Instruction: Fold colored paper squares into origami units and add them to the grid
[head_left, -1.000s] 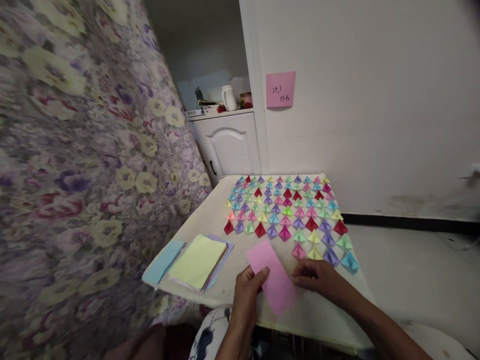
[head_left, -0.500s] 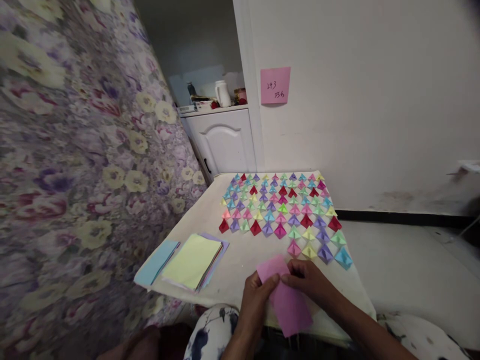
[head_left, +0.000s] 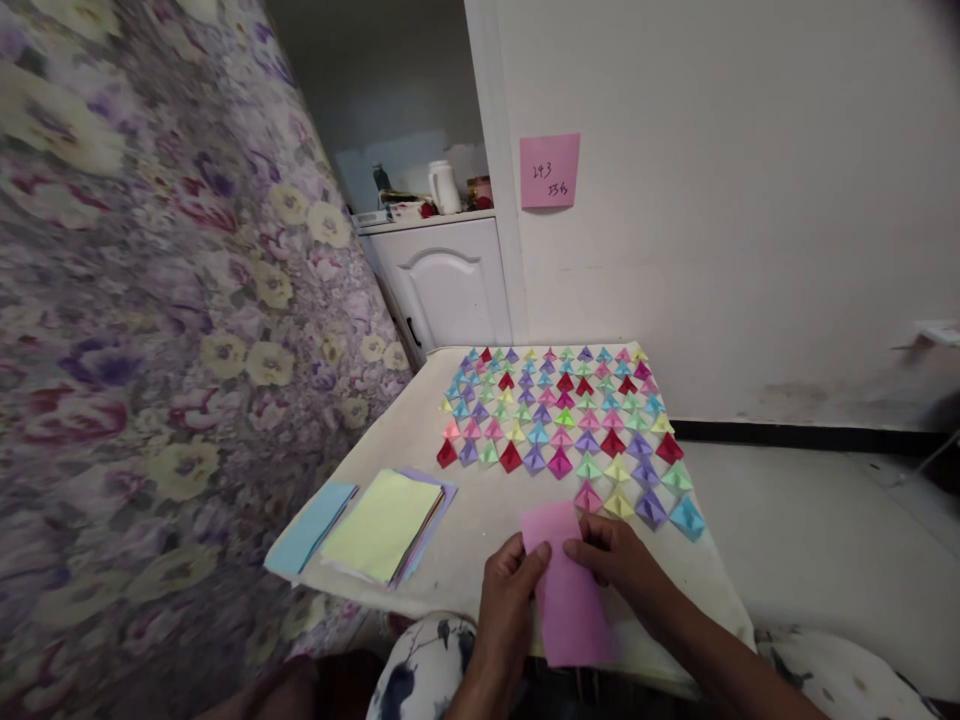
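A pink sheet of paper, longer than it is wide and seemingly folded, is held between both hands over the near edge of the table. My left hand pinches its left side, thumb on top. On its right side my right hand grips the paper with thumb and fingers closed. Just beyond lie folded paper pieces in several colours, set out in rows; a pink folded piece and a yellow folded piece are the closest to my right hand.
On the table's left side lie a stack of coloured paper and a blue paper pile. A floral curtain hangs at left. Behind stand a white cabinet and a wall bearing a pink note.
The pink paper has turned a little, so it now hangs more upright between my hands. My right thumb has shifted slightly to the right and both hands still grip it.
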